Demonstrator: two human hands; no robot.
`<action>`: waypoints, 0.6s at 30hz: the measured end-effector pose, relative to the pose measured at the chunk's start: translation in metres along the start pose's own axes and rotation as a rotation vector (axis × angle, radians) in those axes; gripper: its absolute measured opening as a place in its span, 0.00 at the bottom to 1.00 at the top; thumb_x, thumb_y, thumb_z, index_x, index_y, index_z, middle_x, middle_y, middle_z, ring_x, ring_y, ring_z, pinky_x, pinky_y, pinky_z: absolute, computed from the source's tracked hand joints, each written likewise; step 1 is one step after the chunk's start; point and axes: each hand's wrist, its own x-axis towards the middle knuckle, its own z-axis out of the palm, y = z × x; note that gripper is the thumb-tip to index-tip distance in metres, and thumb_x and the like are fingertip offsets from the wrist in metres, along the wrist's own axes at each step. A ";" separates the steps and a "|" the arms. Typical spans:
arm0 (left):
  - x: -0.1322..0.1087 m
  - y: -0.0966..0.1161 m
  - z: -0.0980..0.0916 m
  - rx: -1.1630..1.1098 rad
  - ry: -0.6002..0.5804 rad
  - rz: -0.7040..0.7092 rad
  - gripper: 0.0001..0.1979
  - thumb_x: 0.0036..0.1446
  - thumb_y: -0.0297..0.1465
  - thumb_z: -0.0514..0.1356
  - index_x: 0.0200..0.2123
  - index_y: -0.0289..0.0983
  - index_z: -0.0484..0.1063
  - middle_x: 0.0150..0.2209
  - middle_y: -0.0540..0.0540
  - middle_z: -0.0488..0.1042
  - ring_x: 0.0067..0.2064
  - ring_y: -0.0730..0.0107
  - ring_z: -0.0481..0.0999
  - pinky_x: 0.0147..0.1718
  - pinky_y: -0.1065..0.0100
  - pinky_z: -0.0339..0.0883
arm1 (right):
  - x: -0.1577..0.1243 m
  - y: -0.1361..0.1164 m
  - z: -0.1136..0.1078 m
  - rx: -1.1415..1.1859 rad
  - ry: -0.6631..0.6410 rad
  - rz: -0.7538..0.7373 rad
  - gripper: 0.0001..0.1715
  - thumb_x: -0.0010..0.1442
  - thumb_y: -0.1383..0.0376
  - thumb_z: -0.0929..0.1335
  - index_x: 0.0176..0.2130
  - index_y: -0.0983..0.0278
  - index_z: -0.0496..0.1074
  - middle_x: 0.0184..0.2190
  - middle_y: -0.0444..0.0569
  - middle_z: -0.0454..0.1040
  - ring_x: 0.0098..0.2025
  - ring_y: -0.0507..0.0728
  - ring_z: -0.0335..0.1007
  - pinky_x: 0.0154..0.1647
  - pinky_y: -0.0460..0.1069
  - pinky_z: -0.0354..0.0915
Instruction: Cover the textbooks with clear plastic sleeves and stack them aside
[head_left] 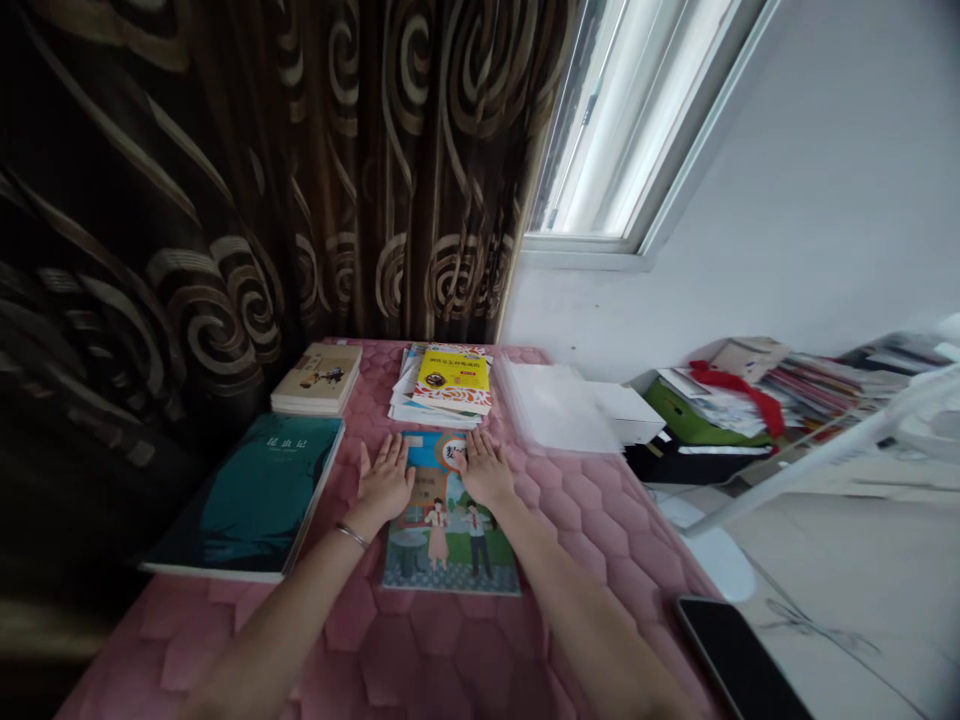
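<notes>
A textbook [452, 545] with a blue top band and two cartoon figures on its cover lies flat on the pink quilted cover [420, 650]. My left hand [385, 478] rests by its upper left edge, palm down, with the fingers stretched out. At the upper right edge my right hand [486, 472] lies flat too, its fingers extended over the cover's border. Neither hand grips the book. Just beyond the fingertips is a stack of books [451, 384] topped by a yellow and white one.
To the left lie a large teal book [259, 490] and a small stack of beige books [319, 378]. Clear plastic sheets [551, 405] sit at the back right. A black phone [739, 655] is at the near right edge. Papers and a green container [675, 415] stand beyond.
</notes>
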 end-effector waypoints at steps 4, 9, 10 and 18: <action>-0.052 0.023 0.006 -0.027 0.026 0.080 0.27 0.64 0.30 0.44 0.66 0.36 0.57 0.68 0.43 0.52 0.69 0.59 0.50 0.66 0.42 0.31 | -0.058 -0.022 0.006 -0.011 0.037 -0.086 0.35 0.70 0.56 0.51 0.67 0.75 0.52 0.68 0.62 0.46 0.71 0.63 0.38 0.69 0.65 0.38; -0.099 0.037 0.013 -0.074 0.013 0.196 0.27 0.65 0.32 0.45 0.67 0.37 0.54 0.68 0.44 0.52 0.68 0.59 0.53 0.66 0.46 0.43 | -0.130 -0.018 0.025 0.056 0.083 -0.323 0.32 0.70 0.58 0.53 0.68 0.67 0.52 0.69 0.53 0.47 0.71 0.60 0.40 0.70 0.60 0.44; -0.102 0.032 0.011 -0.072 0.017 0.216 0.27 0.65 0.33 0.45 0.67 0.38 0.53 0.68 0.44 0.52 0.68 0.59 0.53 0.66 0.46 0.43 | -0.136 -0.010 0.026 0.050 0.080 -0.335 0.32 0.69 0.58 0.54 0.68 0.67 0.52 0.69 0.52 0.47 0.71 0.60 0.40 0.70 0.60 0.45; -0.111 -0.017 0.002 -0.045 -0.020 0.238 0.27 0.66 0.34 0.46 0.68 0.43 0.49 0.69 0.48 0.51 0.68 0.63 0.53 0.67 0.49 0.41 | -0.142 0.038 0.027 0.031 0.013 -0.301 0.32 0.70 0.60 0.52 0.69 0.66 0.46 0.70 0.50 0.44 0.72 0.57 0.34 0.70 0.62 0.39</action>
